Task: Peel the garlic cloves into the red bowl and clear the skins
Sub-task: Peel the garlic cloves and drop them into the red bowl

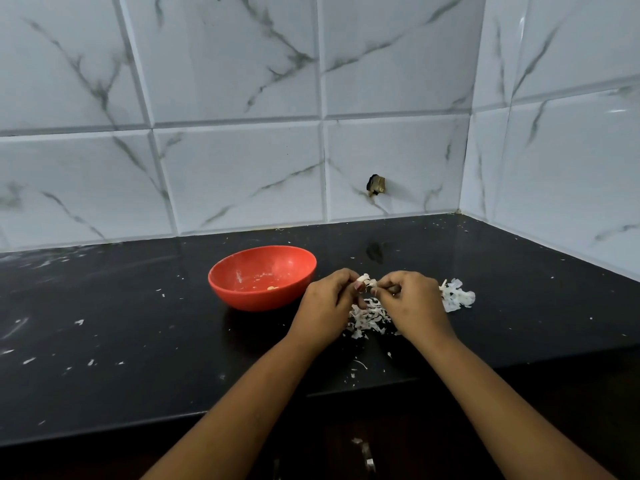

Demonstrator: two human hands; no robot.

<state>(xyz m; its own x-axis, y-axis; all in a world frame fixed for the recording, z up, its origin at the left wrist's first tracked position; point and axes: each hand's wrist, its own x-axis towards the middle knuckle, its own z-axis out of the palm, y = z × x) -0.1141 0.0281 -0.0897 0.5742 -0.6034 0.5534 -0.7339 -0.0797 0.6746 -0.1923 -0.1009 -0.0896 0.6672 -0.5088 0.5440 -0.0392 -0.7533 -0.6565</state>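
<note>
Both hands meet above the work: the left hand (325, 306) and right hand (412, 303) curl their fingertips inward and pinch one small garlic clove (367, 283) between them, its pale skin flaring loose. Beyond the hands rises a glossy white wall of marble-veined tiles (242, 168). Beneath them lies a polished black stone table (138, 341), flecked with white scraps. Just left of the left hand sits a round, matte red plastic bowl (259, 299), holding only a few pale bits, so peeling looks barely begun or the cloves are few. Under the hands lies a heap of thin, papery white skins (367, 318); a smaller crumpled heap (457, 296) sits just right of the right hand. None is cleared yet.
</note>
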